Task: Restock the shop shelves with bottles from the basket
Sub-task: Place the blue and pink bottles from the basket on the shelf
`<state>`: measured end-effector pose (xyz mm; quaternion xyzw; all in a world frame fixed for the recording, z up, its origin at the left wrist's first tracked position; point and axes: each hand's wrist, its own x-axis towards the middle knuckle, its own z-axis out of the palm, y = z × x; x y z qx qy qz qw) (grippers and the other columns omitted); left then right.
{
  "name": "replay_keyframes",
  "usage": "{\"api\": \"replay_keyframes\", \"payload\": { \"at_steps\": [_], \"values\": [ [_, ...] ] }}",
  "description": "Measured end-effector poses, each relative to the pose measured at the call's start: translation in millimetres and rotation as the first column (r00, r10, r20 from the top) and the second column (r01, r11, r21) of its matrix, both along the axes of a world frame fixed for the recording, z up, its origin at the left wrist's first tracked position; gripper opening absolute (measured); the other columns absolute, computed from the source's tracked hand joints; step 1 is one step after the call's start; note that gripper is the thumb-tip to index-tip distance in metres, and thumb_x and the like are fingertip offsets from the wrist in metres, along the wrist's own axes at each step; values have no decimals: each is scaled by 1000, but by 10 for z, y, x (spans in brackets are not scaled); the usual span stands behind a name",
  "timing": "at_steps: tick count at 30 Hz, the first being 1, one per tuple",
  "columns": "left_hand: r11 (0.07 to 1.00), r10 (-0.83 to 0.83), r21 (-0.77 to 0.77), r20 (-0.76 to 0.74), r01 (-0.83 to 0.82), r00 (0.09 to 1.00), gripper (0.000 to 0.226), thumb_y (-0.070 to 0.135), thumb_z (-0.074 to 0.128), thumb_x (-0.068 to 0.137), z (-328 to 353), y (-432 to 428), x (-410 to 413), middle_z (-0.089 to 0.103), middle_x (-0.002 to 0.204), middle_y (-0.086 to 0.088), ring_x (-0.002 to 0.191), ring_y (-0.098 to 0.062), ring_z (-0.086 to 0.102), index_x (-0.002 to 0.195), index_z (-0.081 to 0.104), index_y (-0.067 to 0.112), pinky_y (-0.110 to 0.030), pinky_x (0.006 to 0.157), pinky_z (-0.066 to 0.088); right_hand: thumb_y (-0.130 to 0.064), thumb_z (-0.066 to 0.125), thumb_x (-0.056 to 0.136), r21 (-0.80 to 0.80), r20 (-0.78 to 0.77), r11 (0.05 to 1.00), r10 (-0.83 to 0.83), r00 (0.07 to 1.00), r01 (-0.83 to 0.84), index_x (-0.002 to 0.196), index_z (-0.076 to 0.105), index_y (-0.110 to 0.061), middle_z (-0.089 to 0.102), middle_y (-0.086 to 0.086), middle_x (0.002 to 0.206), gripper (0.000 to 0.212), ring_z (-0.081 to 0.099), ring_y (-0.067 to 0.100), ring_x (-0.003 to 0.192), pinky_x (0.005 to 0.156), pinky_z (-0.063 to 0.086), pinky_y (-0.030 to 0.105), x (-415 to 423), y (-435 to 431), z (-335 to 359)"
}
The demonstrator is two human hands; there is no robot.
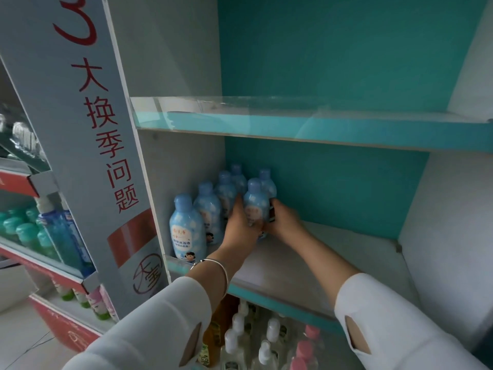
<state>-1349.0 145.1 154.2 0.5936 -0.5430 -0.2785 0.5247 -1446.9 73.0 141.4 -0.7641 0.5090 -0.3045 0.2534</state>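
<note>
blue body-wash bottle (255, 202) upright on middle shelf (333, 259) | left hand (240, 225) curls round it from 9 o'clock, right hand (286, 222) from 3 o'clock | stocked row (186, 227) at 9 o'clock, bare space at 3 o'clock

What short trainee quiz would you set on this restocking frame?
1. True or false: the left hand and right hand together hold the light blue plastic bottle at the top shelf.
2. Which wrist wears the thin silver bangle? A left, B right.
3. Fill in: the row of matching blue bottles lines the ___ wall of the white middle shelf.
Key: 1 false, middle shelf; 2 A; 3 left.
</note>
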Motion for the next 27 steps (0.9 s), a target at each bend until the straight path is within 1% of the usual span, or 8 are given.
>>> {"api": "replay_keyframes", "payload": {
  "at_steps": [2, 8, 11, 14, 18, 20, 23, 27],
  "values": [
    [1000, -3, 0, 21, 3, 1000, 62, 2, 60, 84, -46, 27, -1, 49, 133, -6, 123, -22, 47, 137, 32, 18, -37, 103, 42, -28, 72, 78, 4, -18, 999, -33, 999, 33, 118, 54, -12, 66, 11, 114, 47, 62, 26, 103, 76, 46, 27, 18, -64, 5],
    [995, -29, 102, 90, 20, 996, 55, 10, 55, 90, -110, 191, 28, 47, 135, -7, 124, -24, 46, 140, 34, 14, -31, 101, 40, -25, 77, 76, 82, 54, 996, -38, 998, 34, 127, 48, -9, 62, 12, 121, 60, 60, 28, 108, 83, 47, 30, 56, -69, -36],
    [994, -27, 108, 112, 15, 993, 46, 8, 54, 89, -57, 314, 77, 52, 131, -8, 120, -22, 49, 133, 45, 12, -23, 90, 39, -21, 79, 74, 107, 97, 993, -60, 993, 50, 126, 49, -8, 62, 12, 120, 61, 60, 28, 108, 84, 48, 31, 72, 38, -27],
    [997, -22, 72, 138, 12, 990, 37, 4, 54, 88, 16, 541, 154, 59, 124, -9, 116, -20, 54, 125, 54, 9, -23, 92, 40, -20, 72, 79, -16, 78, 991, -129, 989, 130, 111, 60, -7, 66, 14, 110, 36, 63, 28, 101, 75, 46, 29, 59, 266, 38],
    [1000, 2, 9, 186, -4, 983, 26, 1, 55, 87, 65, 987, 377, 64, 106, -5, 98, -16, 57, 111, 63, 6, -24, 88, 42, -21, 62, 89, -210, 78, 960, -172, 982, 185, 111, 60, -7, 64, 13, 111, 27, 60, 29, 100, 80, 44, 31, 156, 827, 146],
    [999, 21, 33, 177, -27, 984, 22, 2, 55, 88, 19, 1241, 563, 65, 99, -5, 92, -18, 58, 106, 65, 8, -27, 83, 45, -22, 58, 90, -256, 85, 963, -66, 994, 86, 100, 65, -9, 69, 10, 99, 17, 63, 27, 91, 76, 45, 32, 321, 1172, 163],
    [988, 39, 142, 179, -65, 983, 18, 5, 56, 89, -207, 1670, 926, 66, 97, -7, 87, -20, 60, 103, 65, 11, -33, 81, 48, -25, 55, 93, -222, -9, 964, 145, 989, -143, 96, 65, -12, 69, 7, 92, 17, 62, 22, 85, 74, 49, 35, 647, 1647, 11],
    [921, 2, 374, 284, -113, 959, 20, 6, 57, 88, -704, 2230, 1494, 64, 97, -7, 88, -19, 59, 107, 65, 8, -30, 79, 48, -25, 56, 93, 48, -153, 915, 402, 903, -400, 101, 66, -15, 67, 3, 91, 16, 65, 19, 84, 79, 54, 35, 1148, 2094, -461]
  ]
}}
